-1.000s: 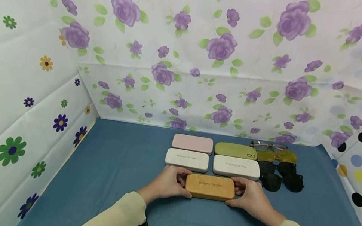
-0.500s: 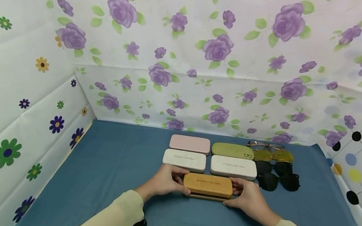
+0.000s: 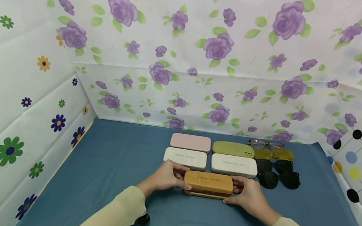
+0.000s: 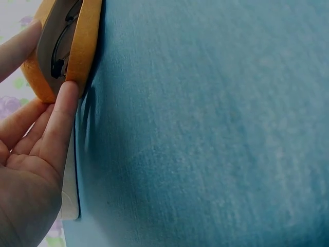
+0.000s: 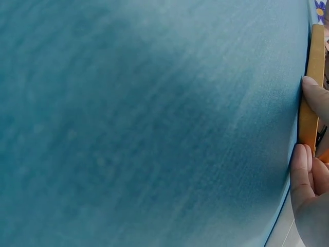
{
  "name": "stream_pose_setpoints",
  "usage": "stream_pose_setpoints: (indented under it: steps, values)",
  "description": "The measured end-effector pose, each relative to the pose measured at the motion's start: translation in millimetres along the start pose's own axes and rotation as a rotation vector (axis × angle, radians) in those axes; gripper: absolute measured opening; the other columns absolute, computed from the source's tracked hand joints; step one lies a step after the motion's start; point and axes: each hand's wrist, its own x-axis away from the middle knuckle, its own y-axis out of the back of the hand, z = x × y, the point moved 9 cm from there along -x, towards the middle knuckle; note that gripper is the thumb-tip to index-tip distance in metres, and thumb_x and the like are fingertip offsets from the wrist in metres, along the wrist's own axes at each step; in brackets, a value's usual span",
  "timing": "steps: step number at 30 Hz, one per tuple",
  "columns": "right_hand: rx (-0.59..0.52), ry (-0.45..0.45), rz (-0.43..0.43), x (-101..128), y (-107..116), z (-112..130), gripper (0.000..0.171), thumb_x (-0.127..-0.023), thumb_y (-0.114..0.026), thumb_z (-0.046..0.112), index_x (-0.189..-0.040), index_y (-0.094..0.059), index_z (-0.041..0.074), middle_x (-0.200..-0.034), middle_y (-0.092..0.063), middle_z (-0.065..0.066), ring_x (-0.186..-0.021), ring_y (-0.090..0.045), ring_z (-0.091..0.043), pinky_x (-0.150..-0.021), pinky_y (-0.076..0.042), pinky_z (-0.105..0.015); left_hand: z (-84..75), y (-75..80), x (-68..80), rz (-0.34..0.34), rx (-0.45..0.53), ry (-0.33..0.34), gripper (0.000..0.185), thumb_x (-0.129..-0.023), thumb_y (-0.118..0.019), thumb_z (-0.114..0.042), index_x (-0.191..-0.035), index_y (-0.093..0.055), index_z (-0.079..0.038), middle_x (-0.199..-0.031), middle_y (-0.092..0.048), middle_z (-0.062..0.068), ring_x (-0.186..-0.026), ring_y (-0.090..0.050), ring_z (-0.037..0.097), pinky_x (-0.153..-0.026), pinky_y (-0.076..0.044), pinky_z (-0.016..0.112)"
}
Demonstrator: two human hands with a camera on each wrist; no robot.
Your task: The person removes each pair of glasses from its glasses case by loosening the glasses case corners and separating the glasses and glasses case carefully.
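An orange glasses case (image 3: 208, 181) lies on the blue cloth with its lid partly raised, the gap facing the person. In the left wrist view, thin dark-framed glasses (image 4: 58, 68) are visible inside. My left hand (image 3: 165, 177) grips the case's left end, thumb on the lid and other fingers at the end. My right hand (image 3: 252, 198) holds the right end; in the right wrist view its thumb presses the lower half's front and its fingertips touch the end. Just behind stand a left white case (image 3: 185, 159) and a right white case (image 3: 234, 166).
Farther back lie a pink case (image 3: 190, 142) and a green case (image 3: 233, 149). To their right are clear glasses (image 3: 266, 144), yellow-lensed glasses (image 3: 273, 153) and two pairs of dark sunglasses (image 3: 290, 180). A floral sheet (image 3: 188, 53) hangs behind the blue cloth (image 3: 118, 150).
The orange case was shut one second ago; its lid has since lifted, and a gap shows along the front. Both hands stay at its ends. The whole view has shifted slightly.
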Motion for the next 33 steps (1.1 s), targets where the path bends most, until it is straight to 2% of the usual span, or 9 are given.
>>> stream_pose_setpoints:
  steps: [7, 20, 24, 33]
  values:
    - [0.016, -0.005, 0.001, -0.2, -0.3, -3.6, 0.083, -0.048, -0.091, 0.039, -0.121, -0.061, 0.012, -0.104, -0.069, 0.001, -0.083, -0.065, -0.006, -0.068, -0.055, -0.023, 2.2, -1.5, -0.9, 0.018, 0.015, 0.024, 0.062, -0.060, -0.085, -0.047, -0.116, -0.066, -0.027, -0.095, -0.069, -0.006, -0.075, -0.065, 0.014, -0.064, -0.054, 0.029]
    - [-0.010, -0.044, 0.005, 1.8, -5.0, -7.7, 0.083, -0.048, -0.091, 0.034, -0.122, -0.061, 0.013, -0.104, -0.068, 0.002, -0.084, -0.064, -0.006, -0.069, -0.055, -0.024, 4.5, -2.5, 0.7, 0.016, 0.040, 0.028, 0.062, -0.062, -0.084, -0.048, -0.116, -0.066, -0.024, -0.101, -0.068, -0.006, -0.078, -0.065, 0.013, -0.066, -0.054, 0.029]
    - [0.008, -0.031, 0.000, 0.4, -4.4, -6.9, 0.084, -0.047, -0.091, 0.036, -0.122, -0.061, 0.013, -0.103, -0.068, 0.002, -0.083, -0.064, -0.006, -0.068, -0.055, -0.024, 2.2, -1.5, -1.2, 0.027, 0.071, 0.023, 0.060, -0.064, -0.084, -0.044, -0.116, -0.067, -0.020, -0.100, -0.069, -0.003, -0.079, -0.066, 0.013, -0.067, -0.054, 0.029]
    - [0.032, -0.007, -0.012, -2.2, 0.4, -1.2, 0.084, -0.048, -0.091, 0.038, -0.122, -0.062, 0.013, -0.101, -0.068, 0.003, -0.084, -0.064, -0.006, -0.069, -0.055, -0.024, -4.7, 4.6, -5.7, 0.048, 0.073, 0.039, 0.057, -0.063, -0.084, -0.044, -0.112, -0.069, -0.019, -0.098, -0.071, -0.002, -0.080, -0.067, 0.012, -0.069, -0.055, 0.031]
